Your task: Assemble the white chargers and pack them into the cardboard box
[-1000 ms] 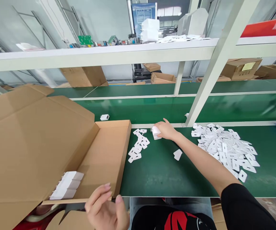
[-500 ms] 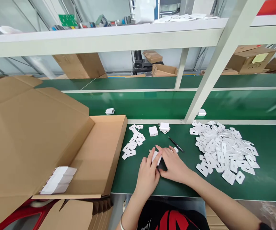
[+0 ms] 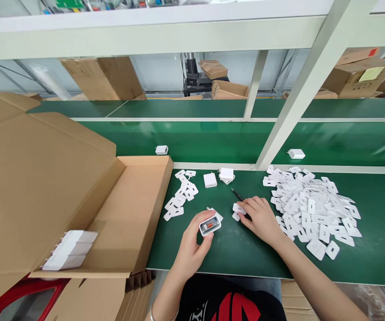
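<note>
My left hand grips a white charger housing between thumb and fingers. Its open end faces up and shows grey and orange parts inside. Just behind it on the green table lies another white charger piece, partly covered. My right hand has thumb and fingertips closed on a small white cover plate with a slot. A second white plate lies right beside it. A black pen-like tool rests by the right fingertips, its near end hidden by the hand.
A large pile of white plates lies to the right, a smaller group to the left. White chargers stand at the back. An open cardboard box holds several white chargers. A slanted post rises behind the table.
My hands have moved apart. The left has turned the charger housing so its open end shows; the right has shifted right to the small plates. The camera view has tilted down.
</note>
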### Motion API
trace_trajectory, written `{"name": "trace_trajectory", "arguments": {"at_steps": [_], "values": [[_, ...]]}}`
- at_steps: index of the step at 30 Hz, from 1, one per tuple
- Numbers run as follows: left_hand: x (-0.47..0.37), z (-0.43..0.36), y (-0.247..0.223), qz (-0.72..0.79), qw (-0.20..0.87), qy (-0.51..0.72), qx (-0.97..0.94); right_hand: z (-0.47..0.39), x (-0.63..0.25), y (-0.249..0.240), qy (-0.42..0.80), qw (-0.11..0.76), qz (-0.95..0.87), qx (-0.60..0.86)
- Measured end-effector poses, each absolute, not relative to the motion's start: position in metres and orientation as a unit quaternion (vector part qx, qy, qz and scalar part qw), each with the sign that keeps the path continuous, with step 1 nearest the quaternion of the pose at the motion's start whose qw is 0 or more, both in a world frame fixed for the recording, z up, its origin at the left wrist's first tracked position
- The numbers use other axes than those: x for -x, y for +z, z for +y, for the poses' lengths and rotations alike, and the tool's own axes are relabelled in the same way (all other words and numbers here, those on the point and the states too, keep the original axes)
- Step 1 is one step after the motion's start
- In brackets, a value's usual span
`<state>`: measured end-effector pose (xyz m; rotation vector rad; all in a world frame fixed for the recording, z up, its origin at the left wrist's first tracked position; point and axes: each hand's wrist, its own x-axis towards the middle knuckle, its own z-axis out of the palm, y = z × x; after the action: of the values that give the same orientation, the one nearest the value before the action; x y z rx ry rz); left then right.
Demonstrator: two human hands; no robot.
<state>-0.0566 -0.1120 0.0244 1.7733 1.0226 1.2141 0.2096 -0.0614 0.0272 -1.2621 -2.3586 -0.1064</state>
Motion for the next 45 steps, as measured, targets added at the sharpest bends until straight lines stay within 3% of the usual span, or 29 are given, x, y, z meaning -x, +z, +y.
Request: {"name": "trace_trajectory", "arguments": {"at_steps": [4, 7, 13, 17, 23, 32, 37, 40, 45], "values": [[0.053, -0.116, 0.031, 0.363, 0.381, 0.489, -0.695, -0.078, -0.191, 0.056, 0.043, 0.380, -0.824, 0.418], [0.051, -0.118, 0.033, 0.349, 0.417, 0.495, -0.678, -0.093, -0.173, 0.073, 0.102, 0.430, -0.818, 0.368], [0.048, -0.124, 0.032, 0.335, 0.464, 0.509, -0.643, -0.109, -0.144, 0.086, 0.170, 0.370, -0.846, 0.345], [0.046, -0.124, 0.027, 0.346, 0.456, 0.535, -0.622, -0.109, -0.135, 0.082, 0.315, 0.338, -0.795, 0.394], [0.042, -0.131, 0.022, 0.338, 0.414, 0.546, -0.645, -0.112, -0.120, 0.064, 0.493, 0.375, -0.662, 0.423], [0.046, -0.137, 0.018, 0.416, 0.401, 0.492, -0.652, -0.118, -0.115, 0.041, 0.452, 0.475, -0.616, 0.436], [0.041, -0.133, 0.012, 0.413, 0.375, 0.538, -0.633, -0.121, -0.116, 0.042, 0.505, 0.457, -0.608, 0.409], [0.039, -0.132, 0.008, 0.403, 0.370, 0.554, -0.627, -0.121, -0.113, 0.040, 0.472, 0.451, -0.622, 0.432], [0.046, -0.132, 0.011, 0.432, 0.409, 0.486, -0.641, -0.117, -0.115, 0.036, 0.422, 0.421, -0.657, 0.462]]}}
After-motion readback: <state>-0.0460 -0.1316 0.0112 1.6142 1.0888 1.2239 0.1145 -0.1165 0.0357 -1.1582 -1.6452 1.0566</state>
